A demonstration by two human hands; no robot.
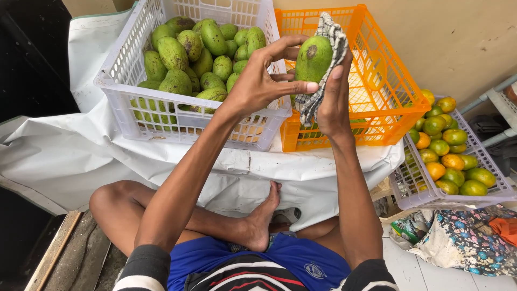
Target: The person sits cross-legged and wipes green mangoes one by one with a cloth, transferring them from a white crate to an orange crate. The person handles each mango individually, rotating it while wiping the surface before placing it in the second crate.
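I hold a green mango (pixel 313 58) with a dark spot up in front of the crates. My left hand (pixel 265 78) pinches it from the left, thumb below and fingers on top. My right hand (pixel 333 99) presses a black-and-white checked cloth (pixel 328 51) against its right side, the cloth wrapping over the top and hanging below. Behind stand a white crate (pixel 134 75) piled with several green mangoes (pixel 199 54) and an orange crate (pixel 388 81).
Both crates rest on a white sheet (pixel 64 145) over a low surface. A lilac crate (pixel 484 161) of green and orange citrus fruit sits at the right. A patterned fabric bag (pixel 463 237) lies below it. My crossed legs are underneath.
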